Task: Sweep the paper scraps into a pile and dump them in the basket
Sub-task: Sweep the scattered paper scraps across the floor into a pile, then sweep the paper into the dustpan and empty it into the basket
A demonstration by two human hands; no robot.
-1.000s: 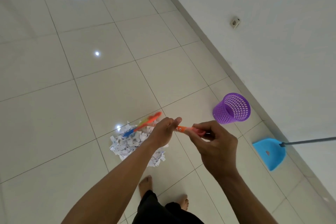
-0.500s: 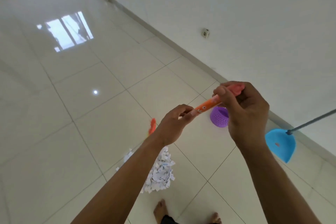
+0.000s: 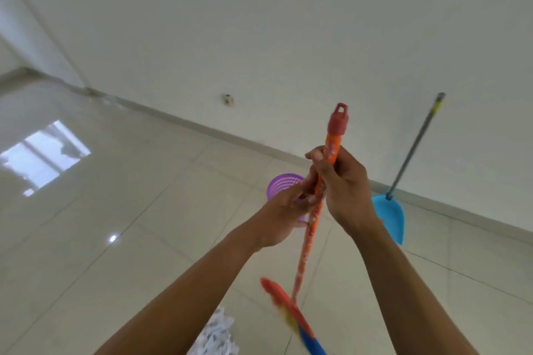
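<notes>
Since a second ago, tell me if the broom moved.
Yes. The broom tipped upright; its head swung right, off the paper scraps.

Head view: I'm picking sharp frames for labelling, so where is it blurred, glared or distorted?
In the head view the broom head is motion-smeared and the dustpan handle streaked; a window reflection and a light spot glare on the floor; the wall corner at left bows slightly; the left hand and right hand gripping the broom handle are readable.

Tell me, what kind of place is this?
Likely a bare room in a home: glossy tiled floor, a plain white wall with a low socket, and a blue dustpan standing by the wall near a purple basket.
</notes>
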